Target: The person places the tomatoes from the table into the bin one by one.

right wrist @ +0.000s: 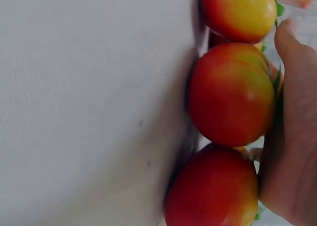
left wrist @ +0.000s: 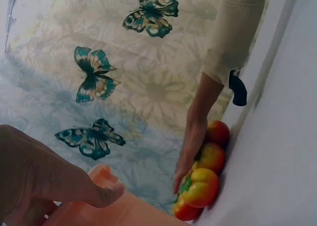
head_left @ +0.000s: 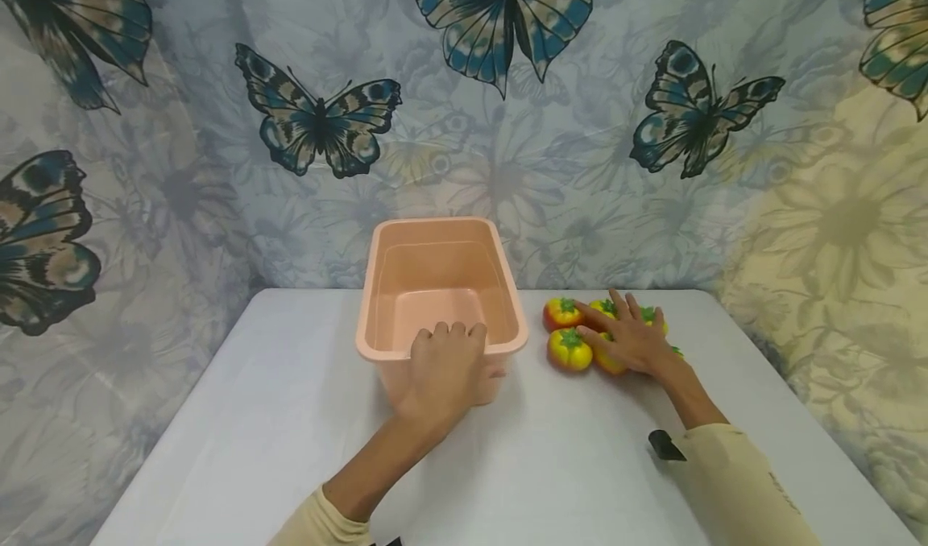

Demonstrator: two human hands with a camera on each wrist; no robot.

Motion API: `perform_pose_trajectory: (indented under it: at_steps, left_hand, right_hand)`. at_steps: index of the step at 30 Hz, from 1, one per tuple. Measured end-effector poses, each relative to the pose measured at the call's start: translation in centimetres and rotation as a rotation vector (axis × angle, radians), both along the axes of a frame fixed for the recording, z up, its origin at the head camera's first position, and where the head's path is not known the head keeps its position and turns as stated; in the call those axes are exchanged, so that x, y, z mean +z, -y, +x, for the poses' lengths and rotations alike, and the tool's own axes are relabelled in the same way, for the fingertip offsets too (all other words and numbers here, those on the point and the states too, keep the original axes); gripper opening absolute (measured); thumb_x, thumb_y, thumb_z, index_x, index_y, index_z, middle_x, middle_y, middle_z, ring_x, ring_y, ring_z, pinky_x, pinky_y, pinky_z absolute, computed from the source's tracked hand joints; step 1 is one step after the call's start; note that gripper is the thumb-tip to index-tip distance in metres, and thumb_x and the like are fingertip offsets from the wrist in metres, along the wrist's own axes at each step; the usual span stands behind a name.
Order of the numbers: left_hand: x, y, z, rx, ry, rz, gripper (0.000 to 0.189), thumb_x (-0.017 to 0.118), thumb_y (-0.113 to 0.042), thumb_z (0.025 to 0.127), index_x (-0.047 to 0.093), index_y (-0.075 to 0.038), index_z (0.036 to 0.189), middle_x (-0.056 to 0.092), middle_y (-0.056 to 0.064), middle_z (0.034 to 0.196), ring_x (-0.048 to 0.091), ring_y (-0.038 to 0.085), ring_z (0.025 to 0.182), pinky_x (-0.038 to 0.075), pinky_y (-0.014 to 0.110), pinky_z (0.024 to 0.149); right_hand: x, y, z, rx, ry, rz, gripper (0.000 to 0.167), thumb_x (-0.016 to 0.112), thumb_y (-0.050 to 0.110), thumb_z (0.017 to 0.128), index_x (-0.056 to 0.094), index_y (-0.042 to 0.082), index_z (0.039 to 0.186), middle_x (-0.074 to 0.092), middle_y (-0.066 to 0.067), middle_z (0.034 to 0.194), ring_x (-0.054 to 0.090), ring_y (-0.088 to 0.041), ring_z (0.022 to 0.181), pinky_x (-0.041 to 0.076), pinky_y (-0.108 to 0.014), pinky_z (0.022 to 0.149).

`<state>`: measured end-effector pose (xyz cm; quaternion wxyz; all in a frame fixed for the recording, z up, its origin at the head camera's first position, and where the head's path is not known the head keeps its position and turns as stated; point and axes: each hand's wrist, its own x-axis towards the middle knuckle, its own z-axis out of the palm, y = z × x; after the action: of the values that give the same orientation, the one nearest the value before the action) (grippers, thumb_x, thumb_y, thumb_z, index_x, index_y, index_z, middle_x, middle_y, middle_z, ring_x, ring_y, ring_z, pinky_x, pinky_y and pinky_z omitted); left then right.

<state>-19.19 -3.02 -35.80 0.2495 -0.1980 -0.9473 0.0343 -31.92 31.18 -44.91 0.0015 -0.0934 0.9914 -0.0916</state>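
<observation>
A peach-coloured plastic bin (head_left: 441, 266) stands on the white table, its open top showing a bare inside. My left hand (head_left: 447, 371) grips its near rim, knuckles up; the left wrist view catches the thumb (left wrist: 106, 195) along the edge. To the right of the bin, several yellow-and-red bell peppers (head_left: 569, 350) with green leafy tops sit in a close group. Over them lies my right hand (head_left: 632, 338), fingers spread across their tops and partly hiding them. From the right wrist, a pepper (right wrist: 232, 94) shows redder on its lower side, close beside the palm (right wrist: 302, 137).
The white table (head_left: 239, 417) reaches back to a cloth backdrop (head_left: 500, 167) printed with butterflies and flowers, which also hangs along both sides. A black strap end (head_left: 665, 445) sticks out from the right sleeve (head_left: 732, 481).
</observation>
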Motion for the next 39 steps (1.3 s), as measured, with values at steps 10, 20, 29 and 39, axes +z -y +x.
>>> perform_pose_trajectory:
  at_steps: [10,20,29,39]
  left_hand:
    - [-0.7,0.5,-0.7,-0.052,0.031,0.004,0.03,0.077,-0.043,0.092,0.07,-0.015,0.09,0.071,0.004,0.069,0.067,0.019,0.06,0.041,0.029,0.047]
    - [0.2,2.4,-0.3,-0.15,0.125,0.11,0.049,0.069,-0.056,0.096,0.064,-0.014,0.121,0.069,0.006,0.107,0.065,0.025,0.099,0.053,0.037,0.086]
    - [1.3,8.9,-2.4,-0.038,0.267,0.269,0.099,0.057,-0.071,0.095,0.029,-0.005,0.164,0.029,0.023,0.17,0.024,0.052,0.157,0.015,0.066,0.129]
    - [1.4,12.6,-2.7,0.095,0.45,0.291,0.118,0.055,-0.08,0.09,0.007,-0.005,0.168,0.013,0.018,0.176,0.029,0.059,0.152,0.006,0.08,0.122]
  right_hand:
    - [0.2,0.5,0.5,0.045,0.009,0.032,0.076,0.031,0.076,0.101,0.03,0.034,0.165,0.011,-0.027,0.173,0.01,-0.06,0.156,-0.003,-0.085,0.117]
    - [0.7,0.2,0.4,0.067,-0.017,0.007,0.073,0.033,0.072,0.103,0.032,0.032,0.164,0.014,-0.029,0.172,0.013,-0.061,0.155,-0.002,-0.084,0.118]
    - [5.5,-1.8,1.5,0.096,-0.103,0.006,0.071,0.041,0.064,0.104,0.029,0.03,0.165,0.012,-0.03,0.171,0.011,-0.063,0.154,-0.001,-0.086,0.116]
    - [8.9,-4.6,1.1,0.089,-0.174,-0.061,0.069,0.046,0.054,0.107,0.024,0.028,0.167,0.008,-0.029,0.173,0.019,-0.065,0.15,0.018,-0.089,0.108]
